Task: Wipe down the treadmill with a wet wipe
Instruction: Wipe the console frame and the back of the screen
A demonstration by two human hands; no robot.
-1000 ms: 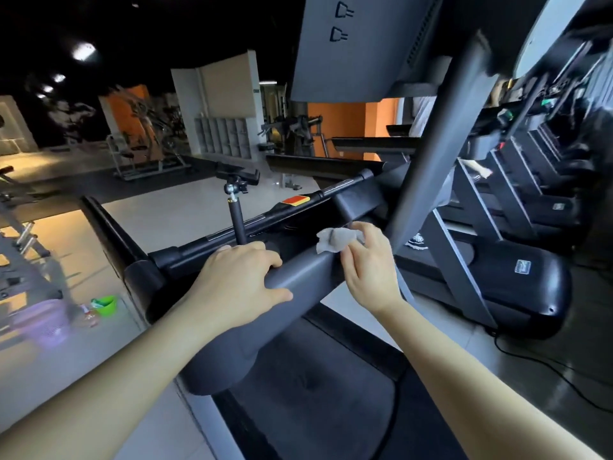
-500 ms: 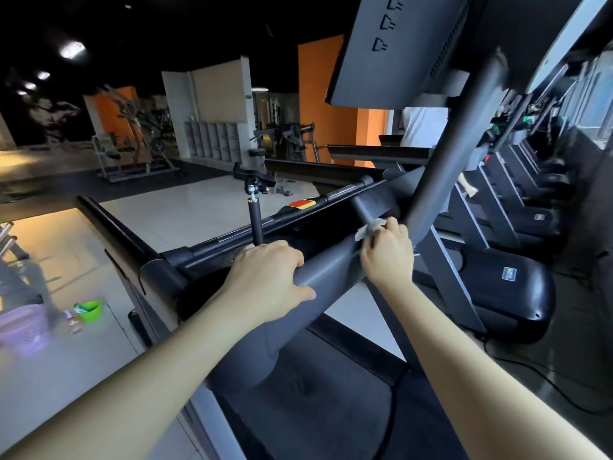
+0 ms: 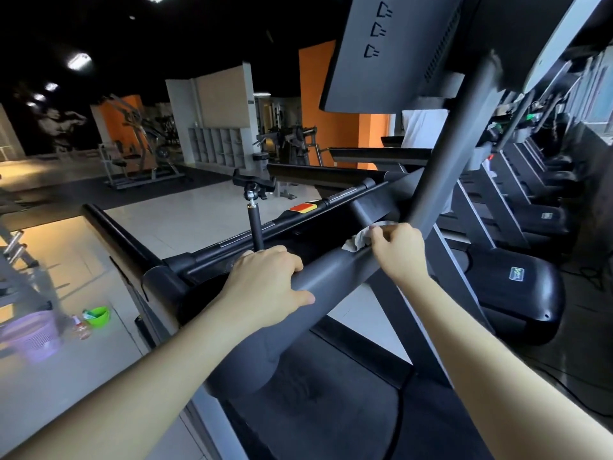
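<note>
At the far end of the treadmill's [image 3: 331, 419] grey handrail [image 3: 331, 277], just where the sloping upright [image 3: 447, 154] crosses it, a white wipe [image 3: 356, 240] is pressed to the surface by the right hand [image 3: 399, 252], whose fingers are curled over it. The handrail is gripped nearer its rounded end by the left hand [image 3: 265, 287], thumb on the near side. The hands are apart, with a bare stretch of rail between them.

The wipe is judged to be light, limp and damp. It is likely to bunch and slide under the fingers, so it would best be kept folded into a pad and held flat beneath the fingertips. The rail looks stiff, smooth and fixed, and may turn slippery once wetted. A firm hold round its dry part is advised.

A red-and-yellow label [image 3: 303, 207] is seen on the black crossbar [image 3: 232, 242], but its writing cannot be read. A green-and-white badge [image 3: 515, 273] is carried on the neighbouring machine's cover [image 3: 530, 303], its letters too small to make out. Small plug-like symbols [image 3: 378, 28] are moulded on the console back [image 3: 398, 68]. No brand can be named.
</note>
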